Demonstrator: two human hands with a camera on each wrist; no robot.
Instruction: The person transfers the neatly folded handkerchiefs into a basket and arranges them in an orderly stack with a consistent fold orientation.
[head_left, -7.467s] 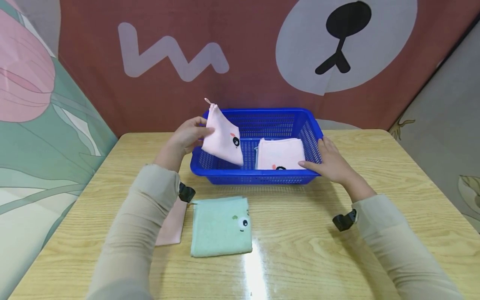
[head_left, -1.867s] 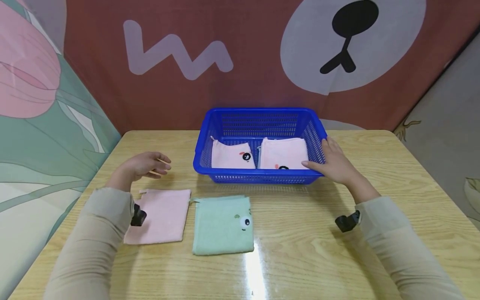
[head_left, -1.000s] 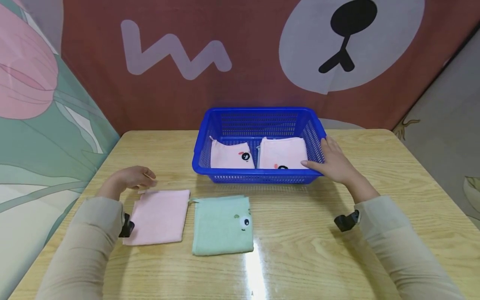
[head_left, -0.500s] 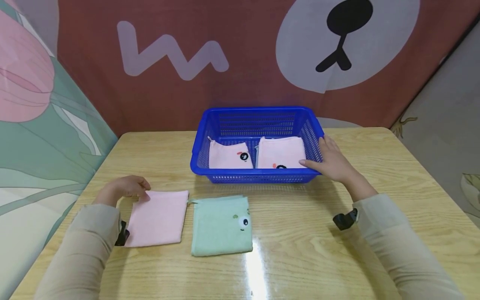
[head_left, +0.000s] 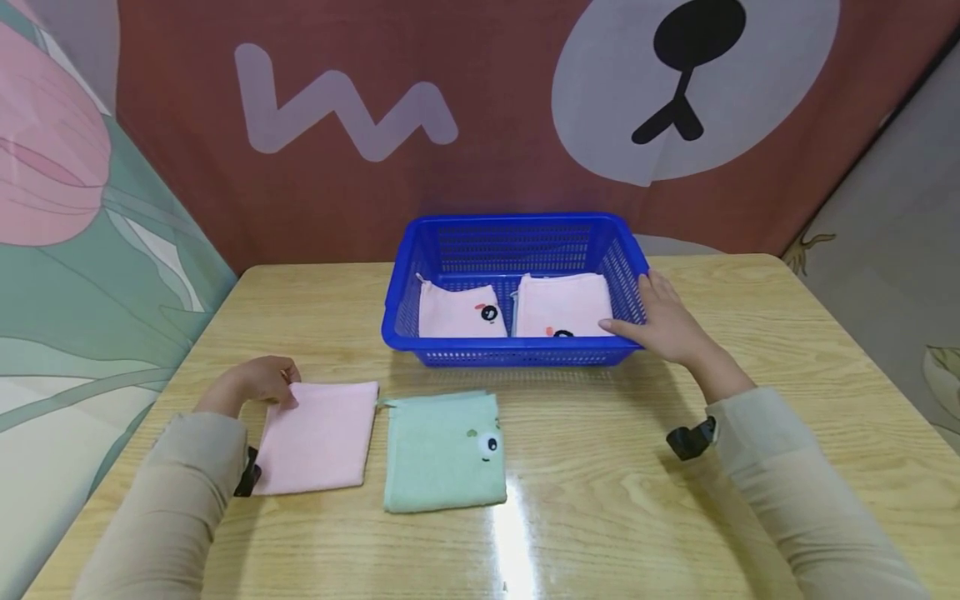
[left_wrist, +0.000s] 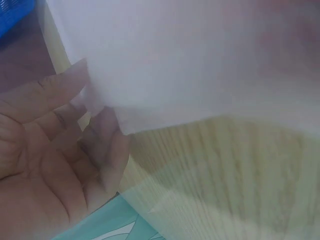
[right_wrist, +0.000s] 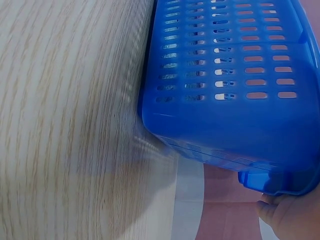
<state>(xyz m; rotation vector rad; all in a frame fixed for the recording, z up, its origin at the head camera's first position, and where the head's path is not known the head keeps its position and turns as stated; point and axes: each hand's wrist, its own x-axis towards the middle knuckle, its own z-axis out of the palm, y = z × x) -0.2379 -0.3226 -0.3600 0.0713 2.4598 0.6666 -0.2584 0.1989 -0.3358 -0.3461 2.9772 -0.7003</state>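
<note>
My left hand pinches the back left corner of a folded pink towel on the table. In the left wrist view, the thumb and fingertips meet at the corner of the pale, blurred cloth, whose near edge stands off the wood. To its right lies a folded green towel with an embroidered eye. My right hand holds the right end of a blue plastic basket, thumb over the rim and fingers along the outside. Inside are a pink towel at left and a pink-topped stack at right.
The wooden table meets a brown fabric backdrop behind the basket. Printed fabric hangs along the left side, and a grey one along the right. Dark camera mounts sit at both wrists.
My left hand has put a pink towel into the basket's left half, moved back left and down, and taken the corner of the pink towel on the table. The right hand stays on the basket.
</note>
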